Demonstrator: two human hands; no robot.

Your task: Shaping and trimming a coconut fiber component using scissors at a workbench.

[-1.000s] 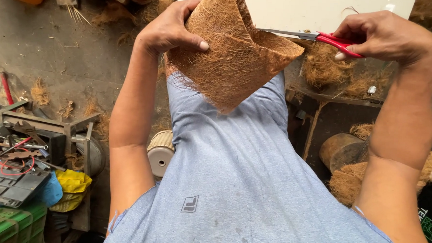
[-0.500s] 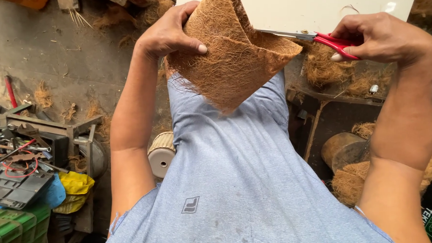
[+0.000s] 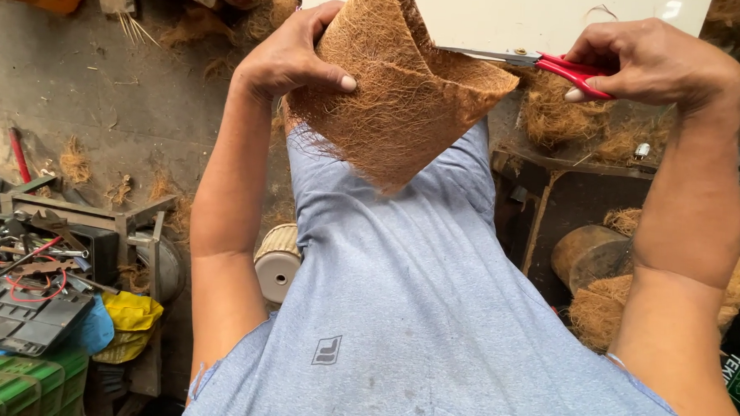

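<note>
The left hand (image 3: 289,55) pinched the coir mat (image 3: 400,93), which looked light, rough and floppy-stiff; the right hand (image 3: 647,62) gripped red-handled scissors (image 3: 571,73) at its right edge.

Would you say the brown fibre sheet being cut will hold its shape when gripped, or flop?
The fibre sheet probably holds a curve: it stands folded in the left hand without drooping. Its frayed edges suggest shedding. It looks light, pinched by the fingers alone, while the right hand works the scissors.
</note>
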